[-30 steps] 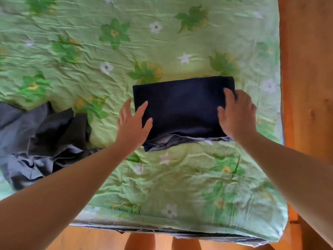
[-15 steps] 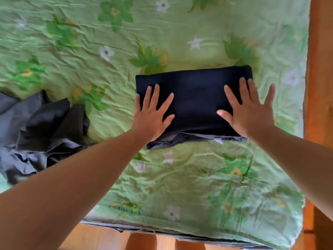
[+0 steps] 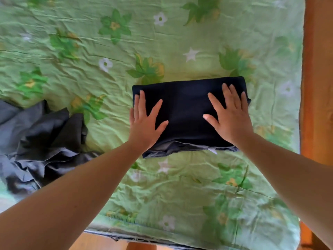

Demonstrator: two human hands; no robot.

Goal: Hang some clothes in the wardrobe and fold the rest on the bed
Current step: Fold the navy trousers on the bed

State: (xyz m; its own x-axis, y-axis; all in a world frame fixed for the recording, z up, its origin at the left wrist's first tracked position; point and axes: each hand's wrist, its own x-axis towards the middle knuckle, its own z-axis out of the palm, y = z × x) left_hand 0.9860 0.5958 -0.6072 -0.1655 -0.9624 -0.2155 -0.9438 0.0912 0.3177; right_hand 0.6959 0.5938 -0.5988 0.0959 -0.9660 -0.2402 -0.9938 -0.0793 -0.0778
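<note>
A dark navy garment (image 3: pixel 185 109) lies folded into a rectangle on the green flowered bedspread (image 3: pixel 90 56). Its grey inner layer and a small white tag show along the near edge. My left hand (image 3: pixel 146 121) rests flat on the garment's left end, fingers spread. On the right end lies my right hand (image 3: pixel 229 116), also flat with fingers apart. Neither hand grips the cloth. A crumpled grey garment (image 3: pixel 37 143) lies in a heap at the left edge of the bed.
A wooden bed frame or wall (image 3: pixel 319 87) runs down the right side. The bed's near edge (image 3: pixel 144 239) shows at the bottom, with wooden floor and part of my legs below it.
Both hands went from the garment's sides onto its top and now lie flat with fingers spread. The right hand has shifted slightly inward. The view has shifted a little.
</note>
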